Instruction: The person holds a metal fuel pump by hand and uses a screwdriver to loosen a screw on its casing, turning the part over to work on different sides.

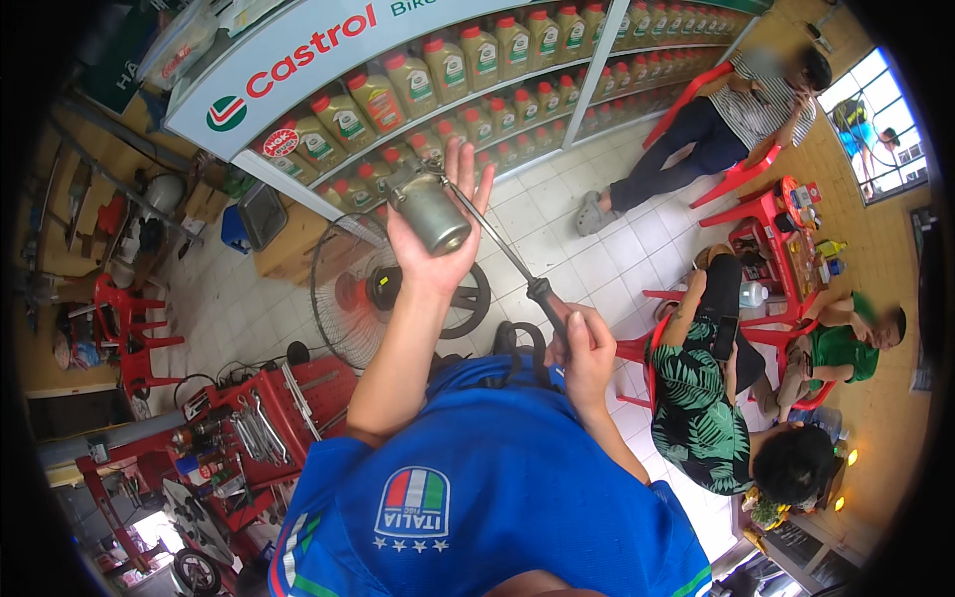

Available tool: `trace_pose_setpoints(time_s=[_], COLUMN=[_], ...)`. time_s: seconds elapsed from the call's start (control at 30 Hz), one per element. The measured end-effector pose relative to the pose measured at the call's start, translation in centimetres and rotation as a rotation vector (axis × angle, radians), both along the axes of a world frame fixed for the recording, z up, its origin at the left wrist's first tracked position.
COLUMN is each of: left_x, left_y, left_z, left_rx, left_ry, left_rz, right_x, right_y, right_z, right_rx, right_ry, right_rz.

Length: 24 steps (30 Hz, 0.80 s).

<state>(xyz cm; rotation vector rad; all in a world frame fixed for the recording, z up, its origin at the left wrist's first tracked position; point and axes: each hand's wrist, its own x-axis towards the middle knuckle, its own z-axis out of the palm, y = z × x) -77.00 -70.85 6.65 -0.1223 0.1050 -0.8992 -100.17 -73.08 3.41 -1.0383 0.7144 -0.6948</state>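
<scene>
A dull metal cylinder with a rounded end and a bracketed top, which looks like a starter motor (436, 224), rests in the palm of my left hand (423, 267). The fingers stretch up behind and beside it, and the thumb side supports it. My right hand (587, 353) is closed round the dark red and black handle of a screwdriver (512, 261). Its long shaft slants up and left to the motor's upper end, beside my left fingers. Whether the tip touches the motor, I cannot tell.
Below my hands stands a black floor fan (348, 291). Shelves of oil bottles (482, 55) line the far side. A red tool cart (298, 398) with wrenches is at left. Several people sit on red chairs at right, near a red table (796, 254).
</scene>
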Motion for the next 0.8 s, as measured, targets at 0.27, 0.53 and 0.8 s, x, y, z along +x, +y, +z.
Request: trace_pose_setpoints(time_s=[0.27, 0.53, 0.8], left_x=[-0.3, -0.1, -0.1], left_y=[-0.1, -0.8, -1.2], left_z=[-0.4, -1.3, -1.7], left_rx=[0.029, 0.054, 0.067], left_ry=[-0.070, -0.020, -0.108], left_rz=[0.030, 0.001, -0.009], right_x=[-0.5, -0.5, -1.4], right_y=[0.2, 0.1, -0.5], right_z=[1.0, -0.5, 1.8], right_rx=[-0.292, -0.600, -0.176], right_ry=[0.141, 0.105, 0.232], right_rz=[0.031, 0.015, 0.182])
